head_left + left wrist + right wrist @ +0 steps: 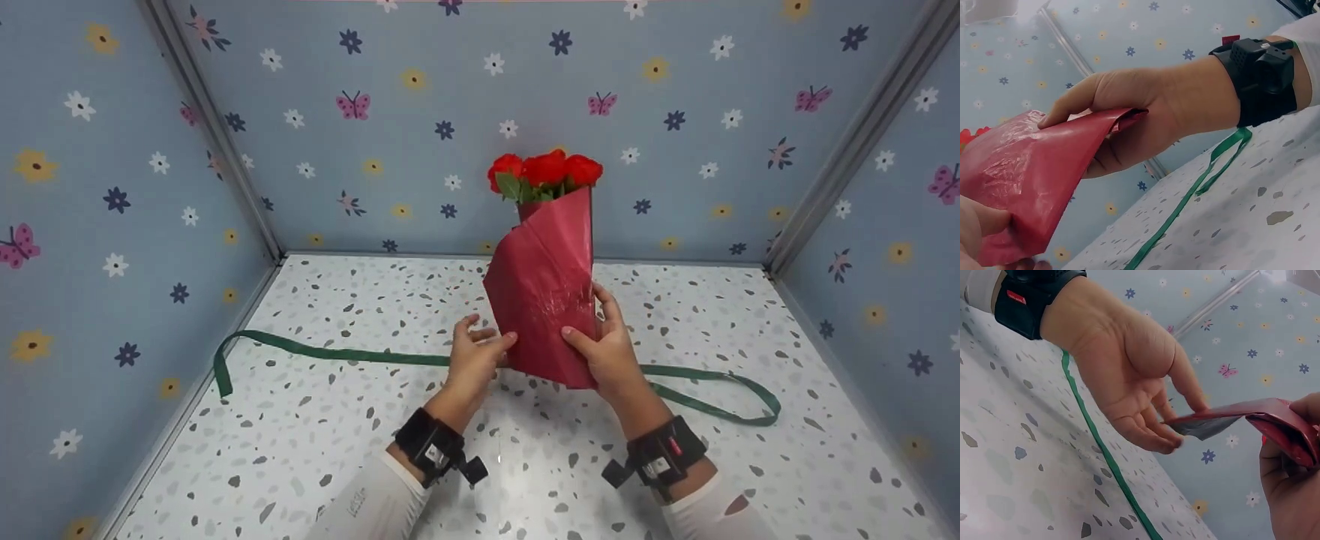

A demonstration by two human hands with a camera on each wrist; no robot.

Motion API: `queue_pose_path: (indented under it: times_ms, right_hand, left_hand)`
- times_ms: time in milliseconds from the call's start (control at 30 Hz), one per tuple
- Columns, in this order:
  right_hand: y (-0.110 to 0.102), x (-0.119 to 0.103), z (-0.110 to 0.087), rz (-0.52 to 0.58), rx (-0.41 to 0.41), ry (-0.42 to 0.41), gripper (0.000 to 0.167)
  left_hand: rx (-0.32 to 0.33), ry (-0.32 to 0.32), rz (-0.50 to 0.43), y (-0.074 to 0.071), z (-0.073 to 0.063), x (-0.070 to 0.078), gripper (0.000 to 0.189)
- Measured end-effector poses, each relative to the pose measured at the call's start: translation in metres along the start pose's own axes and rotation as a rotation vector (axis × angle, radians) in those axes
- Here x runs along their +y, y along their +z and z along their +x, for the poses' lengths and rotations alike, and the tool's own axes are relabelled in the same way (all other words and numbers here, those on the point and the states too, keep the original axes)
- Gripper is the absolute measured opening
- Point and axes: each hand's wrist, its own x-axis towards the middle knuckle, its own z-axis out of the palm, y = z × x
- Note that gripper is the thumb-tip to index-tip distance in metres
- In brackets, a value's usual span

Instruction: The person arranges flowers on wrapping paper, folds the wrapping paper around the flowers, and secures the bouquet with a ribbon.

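Note:
A bouquet of red roses (545, 169) with green leaves stands tilted in shiny dark-red wrapping paper (544, 292), held above the table. My right hand (611, 349) grips the wrap low on its right side, thumb across the front and fingers behind. At the lower left edge is my left hand (476, 356), its thumb touching the paper and its other fingers loosely spread. In the right wrist view the left hand (1134, 377) has its thumb on top of a paper flap (1207, 424). The stems are hidden inside the wrap.
A long green ribbon (345, 354) lies across the speckled white table (360, 300), passing behind the hands and looping at the right (765, 405). Blue patterned panels (420, 97) enclose the back and both sides.

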Motion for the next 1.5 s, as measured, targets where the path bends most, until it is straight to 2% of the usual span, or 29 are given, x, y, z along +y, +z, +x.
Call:
queue_pose_path:
  times_ms: [67,133,200,233,267,333,433,600,733,833,900,1000,1067,1133,1233,1333,1400,1500]
  right_hand:
    - [0.000,0.002,0.000,-0.024,0.009,-0.006,0.101]
    - [0.001,0.004,0.000,-0.039,0.012,-0.016,0.100]
    - [0.002,0.005,-0.001,-0.049,0.007,-0.030,0.099]
    - [0.003,0.006,-0.002,-0.039,-0.003,-0.038,0.097]
    - [0.004,0.007,-0.002,-0.035,-0.015,-0.043,0.097]
    - [0.009,0.008,-0.005,-0.011,-0.045,-0.049,0.096]
    - [0.019,0.012,-0.009,0.052,-0.097,-0.058,0.089]
    - [0.031,0.020,-0.011,0.121,-0.186,-0.063,0.080]
    - [0.037,0.025,-0.014,0.097,-0.257,-0.058,0.080]
    - [0.041,0.028,-0.015,0.064,-0.285,-0.055,0.078]
    - [0.043,0.031,-0.015,0.019,-0.269,-0.075,0.076]
    - [0.043,0.032,-0.017,-0.139,-0.183,-0.141,0.072]
    - [0.043,0.031,-0.018,-0.253,-0.127,-0.177,0.076]
    - [0.042,0.030,-0.018,-0.311,-0.115,-0.175,0.078]
    - [0.041,0.029,-0.017,-0.263,-0.213,-0.103,0.072]
    - [0.037,0.029,-0.016,-0.187,-0.352,0.020,0.057]
    - [0.034,0.029,-0.016,-0.194,-0.430,0.081,0.051]
    - [0.031,0.030,-0.016,-0.236,-0.494,0.150,0.047]
  left_hand:
    - [0.086,0.149,0.090,0.002,-0.003,0.004,0.074]
    - [0.106,0.303,0.154,0.005,-0.008,0.009,0.067]
    - [0.048,0.412,0.162,0.011,-0.013,0.012,0.057]
    - [0.001,0.431,0.146,0.014,-0.015,0.013,0.054]
    - [-0.044,0.422,0.128,0.018,-0.016,0.014,0.053]
    - [-0.123,0.366,0.083,0.024,-0.016,0.014,0.057]
    - [-0.180,0.272,-0.002,0.028,-0.012,0.011,0.067]
    - [-0.193,0.187,-0.150,0.023,-0.003,0.011,0.072]
    - [-0.174,0.107,-0.281,0.019,0.004,0.013,0.060]
    - [-0.130,0.069,-0.328,0.014,0.009,0.013,0.053]
    - [-0.101,0.057,-0.329,0.012,0.011,0.013,0.053]
    - [-0.070,0.052,-0.300,0.009,0.013,0.013,0.056]
    - [-0.056,0.054,-0.281,0.007,0.013,0.014,0.060]
    - [-0.041,0.063,-0.263,0.005,0.014,0.015,0.064]
    - [-0.026,0.084,-0.249,0.003,0.015,0.015,0.071]
    - [-0.017,0.102,-0.229,0.001,0.017,0.014,0.076]
    - [-0.011,0.108,-0.205,0.000,0.019,0.013,0.078]
    - [-0.019,0.109,-0.154,-0.002,0.022,0.010,0.081]
